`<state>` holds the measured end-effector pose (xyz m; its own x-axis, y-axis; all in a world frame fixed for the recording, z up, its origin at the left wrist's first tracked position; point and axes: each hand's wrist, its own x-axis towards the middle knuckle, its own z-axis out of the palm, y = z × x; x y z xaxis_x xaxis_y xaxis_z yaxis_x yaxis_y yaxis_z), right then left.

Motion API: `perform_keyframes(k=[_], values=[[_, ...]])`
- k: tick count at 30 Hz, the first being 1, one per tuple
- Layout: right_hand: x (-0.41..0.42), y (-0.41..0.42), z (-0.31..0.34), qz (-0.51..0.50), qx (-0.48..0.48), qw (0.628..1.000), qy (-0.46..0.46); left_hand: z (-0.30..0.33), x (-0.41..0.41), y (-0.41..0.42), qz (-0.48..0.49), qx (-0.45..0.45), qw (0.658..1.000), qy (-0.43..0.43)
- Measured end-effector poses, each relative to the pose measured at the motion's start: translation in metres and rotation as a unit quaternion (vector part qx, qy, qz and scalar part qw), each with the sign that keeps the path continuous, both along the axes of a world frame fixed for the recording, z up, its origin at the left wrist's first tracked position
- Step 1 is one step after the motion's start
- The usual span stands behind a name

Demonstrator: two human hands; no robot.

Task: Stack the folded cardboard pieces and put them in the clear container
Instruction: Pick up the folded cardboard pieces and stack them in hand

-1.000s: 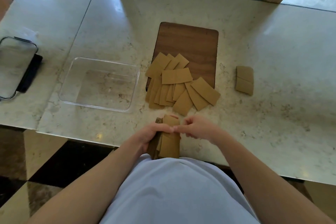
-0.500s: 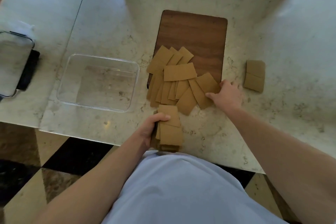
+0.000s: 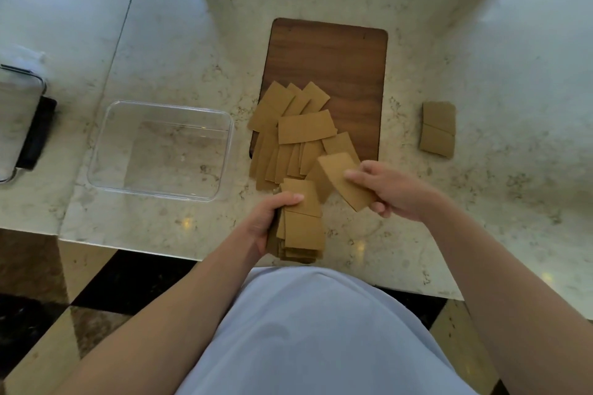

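My left hand [image 3: 272, 218] grips a stack of tan folded cardboard pieces [image 3: 303, 228] at the counter's near edge. Just to the right, my right hand [image 3: 390, 191] holds a single cardboard piece [image 3: 345, 181] lifted above the counter. Several loose cardboard pieces [image 3: 295, 138] lie fanned over the near end of a dark wooden board [image 3: 330, 64]. Two more folded pieces [image 3: 438, 128] lie apart at the right. The clear container [image 3: 106, 119] stands with nothing in it, left of the pile.
A lidded clear box with a black clip [image 3: 22, 125] sits at the far left edge. The marble counter [image 3: 481, 42] ends just in front of my body, with a checkered floor [image 3: 96, 282] below.
My right hand reached to the loose pile, took one piece and has lifted it back toward the stack. My left hand kept its hold on the stack.
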<state>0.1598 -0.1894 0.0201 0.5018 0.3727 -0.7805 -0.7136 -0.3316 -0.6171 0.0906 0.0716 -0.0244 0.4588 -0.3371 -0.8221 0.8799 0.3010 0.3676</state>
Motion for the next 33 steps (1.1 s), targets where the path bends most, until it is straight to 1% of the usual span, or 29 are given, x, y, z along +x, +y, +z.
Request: perform_keyframes(k=[2, 3, 4, 5, 7, 8, 10, 12, 13, 14, 15, 17, 18, 20, 21, 22, 23, 24, 26, 29, 33], values=[[-0.001, -0.005, 0.014, 0.058, 0.088, 0.994, 0.034, 0.001, -0.003, -0.001, -0.017, -0.015, 1.000, -0.006], [0.000, -0.005, 0.023, 0.105, 0.105, 0.988, 0.032, 0.002, -0.004, -0.002, -0.026, -0.024, 0.999, -0.009], [0.001, -0.004, 0.030, 0.161, 0.103, 0.982, 0.014, 0.003, -0.006, -0.003, -0.036, -0.034, 0.999, -0.016], [0.002, 0.000, 0.037, 0.213, 0.083, 0.973, -0.008, 0.005, -0.007, -0.004, -0.047, -0.044, 0.998, -0.024], [0.006, 0.012, 0.046, 0.294, 0.015, 0.954, -0.050, 0.010, -0.009, -0.007, -0.074, -0.064, 0.994, -0.041], [0.008, 0.020, 0.049, 0.334, -0.028, 0.939, -0.072, 0.012, -0.010, -0.009, -0.089, -0.069, 0.993, -0.044], [0.011, 0.037, 0.051, 0.416, -0.115, 0.894, -0.119, 0.018, -0.010, -0.015, -0.114, -0.077, 0.990, -0.040], [0.011, 0.055, 0.051, 0.459, -0.179, 0.853, -0.174, 0.022, -0.011, -0.019, -0.136, -0.088, 0.986, -0.046], [0.009, 0.062, 0.050, 0.455, -0.203, 0.843, -0.201, 0.024, -0.011, -0.020, -0.139, -0.092, 0.985, -0.051], [0.005, 0.066, 0.047, 0.432, -0.222, 0.845, -0.224, 0.024, -0.012, -0.020, -0.133, -0.100, 0.984, -0.058], [0.001, 0.068, 0.045, 0.395, -0.234, 0.857, -0.236, 0.023, -0.013, -0.019, -0.118, -0.108, 0.985, -0.064], [-0.009, 0.066, 0.040, 0.289, -0.231, 0.900, -0.228, 0.022, -0.015, -0.016, -0.074, -0.111, 0.989, -0.063], [-0.016, 0.063, 0.039, 0.231, -0.219, 0.925, -0.207, 0.022, -0.016, -0.017, -0.052, -0.106, 0.991, -0.063], [-0.033, 0.058, 0.033, 0.109, -0.157, 0.974, -0.119, 0.023, -0.014, -0.022, -0.012, -0.088, 0.994, -0.066], [-0.042, 0.056, 0.029, 0.047, -0.103, 0.992, -0.057, 0.025, -0.010, -0.026, 0.003, -0.081, 0.995, -0.065], [-0.052, 0.053, 0.026, -0.010, -0.042, 0.999, 0.009, 0.028, -0.006, -0.030, 0.012, -0.079, 0.994, -0.070], [-0.061, 0.051, 0.024, -0.060, 0.024, 0.996, 0.065, 0.033, -0.002, -0.036, 0.017, -0.080, 0.993, -0.080], [-0.067, 0.048, 0.023, -0.102, 0.079, 0.987, 0.099, 0.036, 0.003, -0.041, 0.016, -0.082, 0.992, -0.098], [-0.074, 0.041, 0.022, -0.152, 0.129, 0.974, 0.110, 0.041, 0.010, -0.052, 0.012, -0.078, 0.989, -0.125], [-0.073, 0.032, 0.025, -0.160, 0.110, 0.977, 0.090, 0.043, 0.018, -0.066, 0.011, 0.011, 0.992, -0.126], [-0.065, 0.024, 0.023, -0.189, 0.014, 0.982, 0.007, 0.042, 0.029, -0.090, 0.006, 0.109, 0.988, -0.107]])
